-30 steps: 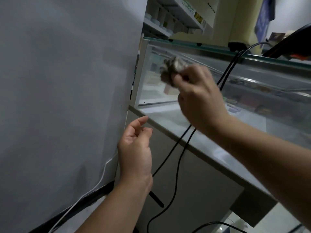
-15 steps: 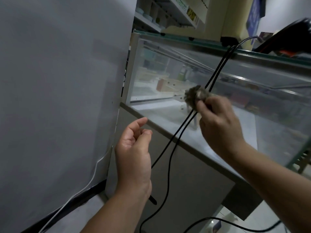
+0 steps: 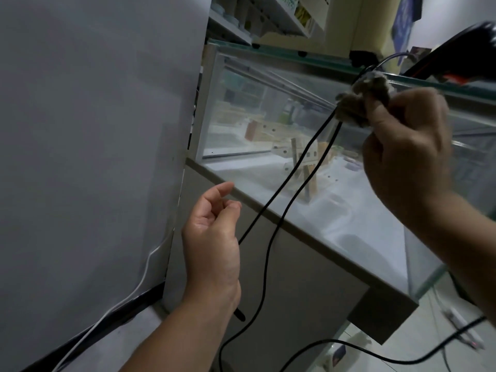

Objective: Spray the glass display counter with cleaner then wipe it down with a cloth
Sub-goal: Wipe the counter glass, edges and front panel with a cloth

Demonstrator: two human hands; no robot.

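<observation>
Fingers [image 3: 375, 107] pinch crumpled (fuzzy) cloth [image 3: 361, 99].

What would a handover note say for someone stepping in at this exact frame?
Right hand: shut on the crumpled grey cloth, held near the top edge of the glass display counter, by the two black cables hanging down its front.
Left hand: open, empty, low beside the counter's lower edge.
No spray bottle in view; whether spraying happened can't be told.
Left: wipe the front pane, probably working around or shifting the cables, then the rest of the glass.
</observation>
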